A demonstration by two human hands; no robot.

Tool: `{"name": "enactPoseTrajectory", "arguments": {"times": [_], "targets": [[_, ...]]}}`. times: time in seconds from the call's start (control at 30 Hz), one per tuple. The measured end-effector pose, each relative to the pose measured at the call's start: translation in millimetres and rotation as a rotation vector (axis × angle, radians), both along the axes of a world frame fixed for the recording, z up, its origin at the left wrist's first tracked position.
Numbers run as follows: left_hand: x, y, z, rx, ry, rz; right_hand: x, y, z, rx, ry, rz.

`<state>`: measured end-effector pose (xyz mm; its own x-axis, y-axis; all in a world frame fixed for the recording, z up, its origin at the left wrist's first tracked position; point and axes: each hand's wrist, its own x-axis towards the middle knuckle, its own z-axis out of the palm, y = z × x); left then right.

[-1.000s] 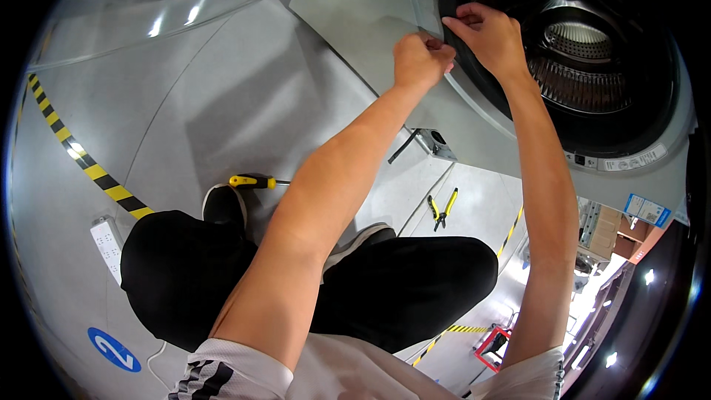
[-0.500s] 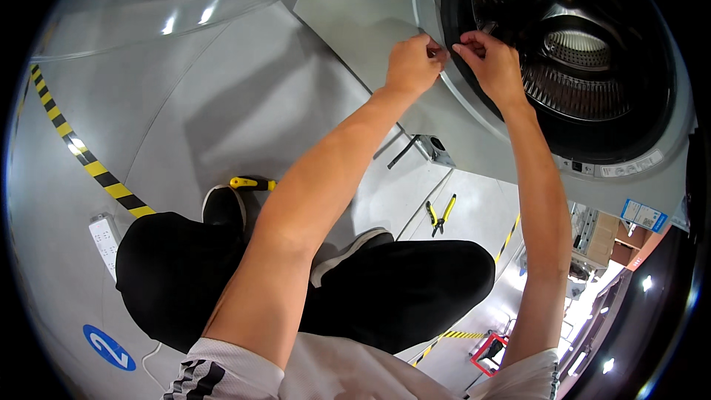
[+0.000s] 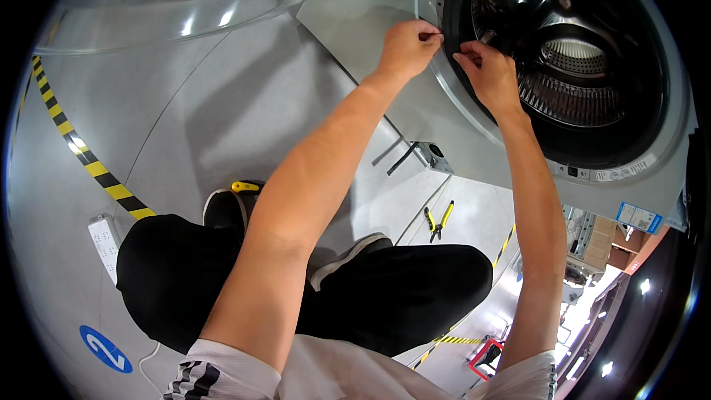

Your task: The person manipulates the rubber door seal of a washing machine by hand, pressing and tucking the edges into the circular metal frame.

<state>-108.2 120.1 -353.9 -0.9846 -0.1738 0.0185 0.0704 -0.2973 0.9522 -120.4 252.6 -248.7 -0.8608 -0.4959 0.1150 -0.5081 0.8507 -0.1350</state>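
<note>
A grey front-loading washing machine [image 3: 355, 11] shows its round opening, with a black rubber door seal [image 3: 458, 11] around the metal drum [image 3: 570, 100]. At the opening's left edge, my left hand [image 3: 406, 48] is closed in a pinch, its fingertips beside the seal's outer rim. Just right of it, my right hand [image 3: 490, 78] pinches too, its fingertips over the black seal. Whatever lies between the fingers of either hand is too small to make out.
Yellow-and-black pliers [image 3: 439, 221], a yellow-handled tool [image 3: 246, 187] and a small metal part [image 3: 432, 155] lie on the floor. A white power strip [image 3: 105, 246] sits at left beside striped tape [image 3: 95, 168]. Clear curved plastic [image 3: 192, 15] spans the upper left.
My left hand has shifted slightly up and left along the rim, and my right fingertips sit slightly lower. Both hands remain pinched. The whole view has shifted a little.
</note>
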Motion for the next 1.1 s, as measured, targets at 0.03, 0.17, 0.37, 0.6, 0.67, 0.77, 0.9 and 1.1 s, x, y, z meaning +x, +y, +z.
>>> {"name": "enactPoseTrajectory", "arguments": {"times": [0.03,0.17,0.37,0.6,0.67,0.77,0.9,1.1], "targets": [[-2.4,-2.9,-1.7,0.031,-0.002,-0.037,-0.5,-0.3,-0.9,-0.008,0.006,0.006],[-6.6,-11.6,0.3,0.127,-0.011,-0.146,-0.7,0.1,-2.2,-0.037,0.001,0.002],[-5.0,-17.5,7.9,0.195,0.004,-0.211,-2.5,0.9,-0.3,-0.029,-0.007,-0.013],[-5.4,-18.1,8.8,0.119,0.011,-0.205,-6.9,-1.6,4.9,0.028,-0.042,-0.027],[-7.0,-17.1,8.0,0.099,0.003,-0.197,-4.5,-7.7,5.1,0.07,-0.024,-0.047],[-6.9,-15.7,7.8,0.056,-0.013,-0.173,-1.4,-14.7,5.0,0.186,0.018,-0.003],[-3.2,-14.9,12.4,-0.06,-0.026,-0.113,7.7,-32.8,10.3,0.247,0.105,-0.023],[-8.8,-17.4,4.1,0.021,-0.01,-0.147,-4.6,-31.7,8.8,0.296,0.132,0.078]]}}
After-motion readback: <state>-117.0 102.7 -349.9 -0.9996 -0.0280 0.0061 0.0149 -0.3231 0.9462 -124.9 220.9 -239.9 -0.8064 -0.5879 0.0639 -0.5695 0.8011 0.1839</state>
